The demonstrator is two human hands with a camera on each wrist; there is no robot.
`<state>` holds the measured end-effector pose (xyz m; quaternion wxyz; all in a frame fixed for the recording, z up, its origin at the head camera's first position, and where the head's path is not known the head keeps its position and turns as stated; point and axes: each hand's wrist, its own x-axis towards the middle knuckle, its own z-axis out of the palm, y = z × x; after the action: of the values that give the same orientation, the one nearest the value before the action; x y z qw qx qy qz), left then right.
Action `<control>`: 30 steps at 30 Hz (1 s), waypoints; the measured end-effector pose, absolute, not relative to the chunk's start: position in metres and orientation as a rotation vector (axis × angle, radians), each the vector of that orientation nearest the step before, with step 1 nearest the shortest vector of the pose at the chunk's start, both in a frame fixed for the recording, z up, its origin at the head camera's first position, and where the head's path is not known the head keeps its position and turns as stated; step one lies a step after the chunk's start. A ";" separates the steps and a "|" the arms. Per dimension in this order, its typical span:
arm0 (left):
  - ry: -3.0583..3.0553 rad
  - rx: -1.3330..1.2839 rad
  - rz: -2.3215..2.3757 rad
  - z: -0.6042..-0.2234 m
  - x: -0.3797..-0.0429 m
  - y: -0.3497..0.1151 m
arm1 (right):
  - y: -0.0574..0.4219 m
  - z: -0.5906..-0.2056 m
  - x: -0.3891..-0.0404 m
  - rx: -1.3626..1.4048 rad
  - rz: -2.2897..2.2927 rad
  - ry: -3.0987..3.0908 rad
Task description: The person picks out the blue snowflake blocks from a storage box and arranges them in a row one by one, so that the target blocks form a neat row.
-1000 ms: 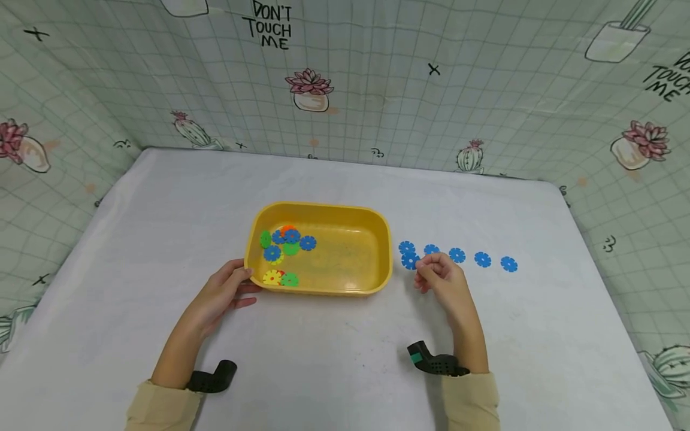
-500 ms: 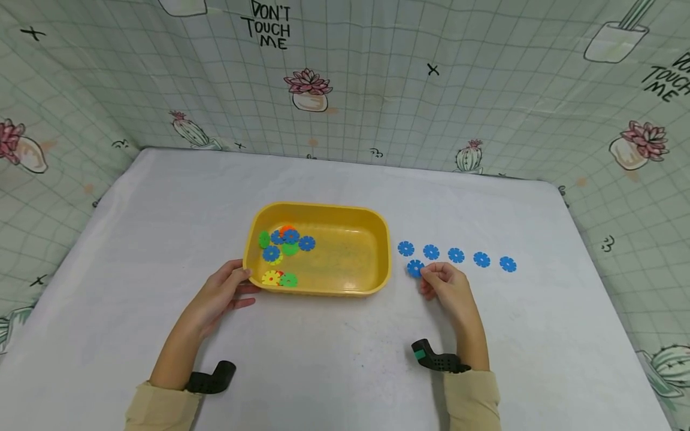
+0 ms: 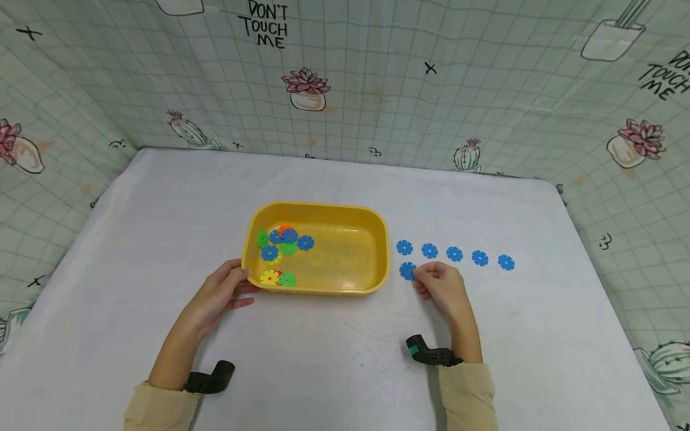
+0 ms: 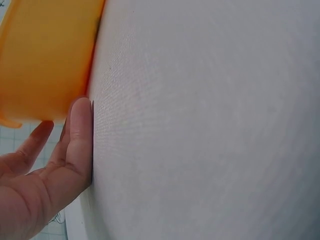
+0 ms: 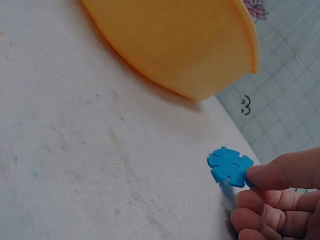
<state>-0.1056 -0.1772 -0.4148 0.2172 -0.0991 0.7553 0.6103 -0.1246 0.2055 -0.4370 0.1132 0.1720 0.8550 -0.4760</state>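
My right hand (image 3: 443,287) pinches a blue interlocking disc (image 3: 407,271) with notched edges between thumb and forefinger. In the right wrist view this disc (image 5: 229,166) tilts low over the white cloth, its other fingers curled below. Just beyond it, a row of several matching blue discs (image 3: 454,254) lies flat on the table. At the near left corner of the yellow tray (image 3: 350,292), my left hand (image 3: 222,293) rests with fingers fairly straight, touching the rim. The left wrist view shows one fingertip against the tray's wall (image 4: 45,60) and other fingers along the table.
Inside the tray's left half lie several loose discs: blue (image 3: 305,242), green (image 3: 288,279), yellow (image 3: 269,277) and orange ones. White cloth covers the table (image 3: 334,359). Behind it hangs a grid-patterned curtain (image 3: 366,78) with printed potted plants.
My right hand has drawn the blue disc toward me, away from the row, then shifted slightly left with it. The left hand stays at the tray's corner.
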 end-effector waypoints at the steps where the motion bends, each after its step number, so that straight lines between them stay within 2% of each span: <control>1: 2.094 -0.277 1.689 -0.415 -0.106 -0.177 | 0.205 -0.436 -0.125 0.491 -1.385 2.513; 30: 2.098 -0.286 1.685 -0.413 -0.105 -0.176 | 0.207 -0.430 -0.132 0.436 -1.210 2.540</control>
<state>-0.1051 -0.1760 -0.4133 0.2160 -0.1033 0.7570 0.6080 -0.1323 0.2067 -0.4300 0.1467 0.1517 0.8824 -0.4205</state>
